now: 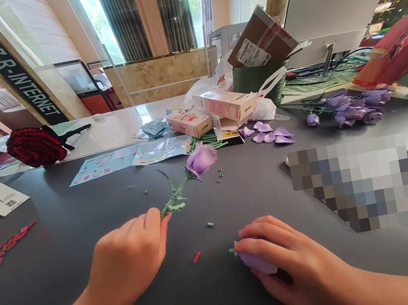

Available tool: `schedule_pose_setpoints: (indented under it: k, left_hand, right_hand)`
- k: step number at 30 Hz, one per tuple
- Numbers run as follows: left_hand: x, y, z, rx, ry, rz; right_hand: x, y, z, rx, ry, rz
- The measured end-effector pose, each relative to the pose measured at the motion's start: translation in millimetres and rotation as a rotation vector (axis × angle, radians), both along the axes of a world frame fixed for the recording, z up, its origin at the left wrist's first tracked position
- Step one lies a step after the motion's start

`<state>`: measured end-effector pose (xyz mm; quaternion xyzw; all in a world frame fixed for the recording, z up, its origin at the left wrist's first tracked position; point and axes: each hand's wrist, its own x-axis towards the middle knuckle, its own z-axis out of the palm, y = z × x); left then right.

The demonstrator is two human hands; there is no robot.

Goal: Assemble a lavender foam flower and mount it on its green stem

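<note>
My left hand (129,252) is closed round the green stem of an artificial purple rose (201,159), holding it tilted above the dark table with the bloom up and to the right. On the right, my right hand (286,259) curls its fingers over a purple flower head (258,261) at the tabletop; a short green tip sticks out at its left, and my fingers hide much of it. Between the hands lie a small red stick (196,257) and a small grey cylindrical piece (210,224). A few tiny metal nuts (220,169) rest beyond the rose.
Loose purple petals (268,134) and finished purple roses (354,107) lie at the back right. Small boxes (225,105) stand behind green stems (210,142). Instruction sheets (103,165) lie back left, near red pieces (14,242). A pixelated patch covers something at right.
</note>
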<state>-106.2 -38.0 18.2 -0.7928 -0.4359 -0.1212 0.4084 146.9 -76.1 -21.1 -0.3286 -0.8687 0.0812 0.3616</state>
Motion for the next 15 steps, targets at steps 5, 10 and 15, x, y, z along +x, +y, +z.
schedule_pose_setpoints:
  k: [5, 10, 15]
  left_hand:
    - [5, -11, 0.8, -0.052, -0.102, -0.277]
    - [14, -24, 2.7, -0.148, -0.163, -0.429]
    - [24, -34, 1.8, -0.215, -0.271, -0.485]
  right_hand:
    - [-2, -4, 6.6, -0.114, 0.175, -0.028]
    - [-3, -9, 14.5, -0.284, 0.216, -0.105]
    - [-5, -10, 17.9, -0.438, 0.311, -0.053]
